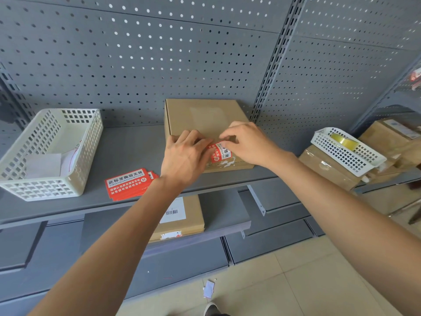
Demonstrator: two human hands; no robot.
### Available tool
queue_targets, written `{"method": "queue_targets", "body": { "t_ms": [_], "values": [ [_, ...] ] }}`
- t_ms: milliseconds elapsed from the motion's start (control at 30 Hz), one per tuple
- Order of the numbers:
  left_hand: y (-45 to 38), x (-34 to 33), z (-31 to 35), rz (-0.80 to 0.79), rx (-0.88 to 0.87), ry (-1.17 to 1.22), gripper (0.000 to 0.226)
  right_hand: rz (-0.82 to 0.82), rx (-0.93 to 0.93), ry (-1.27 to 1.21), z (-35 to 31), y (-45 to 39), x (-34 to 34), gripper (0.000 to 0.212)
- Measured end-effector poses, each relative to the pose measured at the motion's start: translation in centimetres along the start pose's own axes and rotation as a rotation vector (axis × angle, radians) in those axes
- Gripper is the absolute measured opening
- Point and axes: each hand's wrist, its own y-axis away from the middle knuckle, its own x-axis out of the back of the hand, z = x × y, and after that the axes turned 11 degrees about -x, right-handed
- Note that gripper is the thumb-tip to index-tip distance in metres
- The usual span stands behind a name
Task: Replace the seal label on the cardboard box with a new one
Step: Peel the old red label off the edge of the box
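Note:
A flat cardboard box lies on the grey shelf against the pegboard. A red seal label sits over its near top edge, with torn white label remains on the front face just below. My left hand rests on the box's left near corner, its fingertips on the label's left end. My right hand is curled over the label's upper right end, fingertips pinching or pressing it. A small stack of new red labels lies on the shelf left of the box.
A white perforated basket holding paper scraps stands at the left. At the right, a smaller white basket with a tape roll rests on taped parcels. Another labelled box lies on the lower shelf. A scrap lies on the tiled floor.

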Motion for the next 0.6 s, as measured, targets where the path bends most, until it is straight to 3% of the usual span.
{"method": "queue_targets", "body": {
  "t_ms": [367,600],
  "values": [
    [0.1,0.0,0.2,0.004,0.018,0.025,0.029,-0.019,-0.068,-0.161,-0.5,-0.6,0.1,0.005],
    [0.2,0.1,0.1,-0.004,0.013,0.041,0.028,-0.125,-0.110,-0.114,-0.8,-1.7,0.4,0.009]
  ]
}}
